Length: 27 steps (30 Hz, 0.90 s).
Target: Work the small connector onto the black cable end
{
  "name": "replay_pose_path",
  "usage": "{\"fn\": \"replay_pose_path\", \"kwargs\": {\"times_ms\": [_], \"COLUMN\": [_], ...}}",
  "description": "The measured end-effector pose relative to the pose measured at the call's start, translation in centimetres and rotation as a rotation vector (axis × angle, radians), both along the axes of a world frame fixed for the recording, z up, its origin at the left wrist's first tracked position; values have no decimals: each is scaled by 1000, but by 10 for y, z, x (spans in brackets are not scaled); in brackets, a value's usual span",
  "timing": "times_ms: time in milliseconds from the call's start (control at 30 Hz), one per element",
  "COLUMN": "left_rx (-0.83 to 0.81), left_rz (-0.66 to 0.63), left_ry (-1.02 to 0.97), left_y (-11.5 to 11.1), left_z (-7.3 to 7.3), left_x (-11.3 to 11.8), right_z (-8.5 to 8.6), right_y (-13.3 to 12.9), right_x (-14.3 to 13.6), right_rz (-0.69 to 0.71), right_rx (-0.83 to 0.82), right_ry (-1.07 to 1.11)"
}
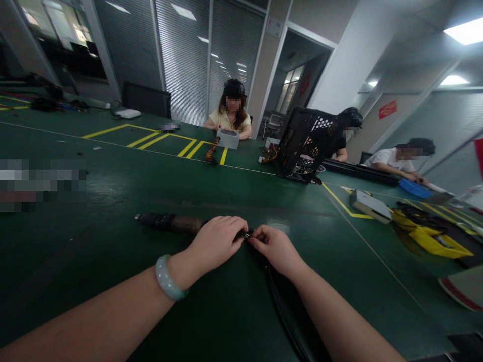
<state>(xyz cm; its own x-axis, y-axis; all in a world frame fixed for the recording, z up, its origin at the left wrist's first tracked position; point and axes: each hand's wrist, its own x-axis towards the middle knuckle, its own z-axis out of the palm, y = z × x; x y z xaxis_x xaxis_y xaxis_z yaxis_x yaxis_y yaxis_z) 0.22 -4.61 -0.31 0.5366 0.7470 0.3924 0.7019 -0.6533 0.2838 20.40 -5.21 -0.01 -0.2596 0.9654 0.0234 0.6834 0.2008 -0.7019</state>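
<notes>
A dark cylindrical tool (177, 223) lies on the green table, its metal tip pointing left. My left hand (221, 240) rests over the tool's right end, fingers closed round a dark part beside a small shiny piece (246, 235). From the right, my right hand (274, 247) pinches the other side of that small piece, thumb and forefinger together. The two hands almost touch. A black cable (277, 301) runs from below my right hand toward the front edge of the view. Exactly how the tool, small piece and cable join is hidden by my fingers.
Across the green table (124, 191), a person sits behind a grey box (228, 139) with wires. A black computer case (302, 146) stands back right, with two people beyond. Farther right are a silver box (371, 205) and a yellow tray (439, 243).
</notes>
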Motion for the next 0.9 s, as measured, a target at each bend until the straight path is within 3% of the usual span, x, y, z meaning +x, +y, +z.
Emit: {"fn": "replay_pose_path", "kwargs": {"times_ms": [900], "left_rx": [3], "left_rz": [-5], "left_ry": [-4], "left_y": [1], "left_z": [-1], "left_x": [0], "right_z": [2], "right_y": [-1], "right_x": [0], "right_rz": [4], "right_rx": [3], "right_ry": [-20]}}
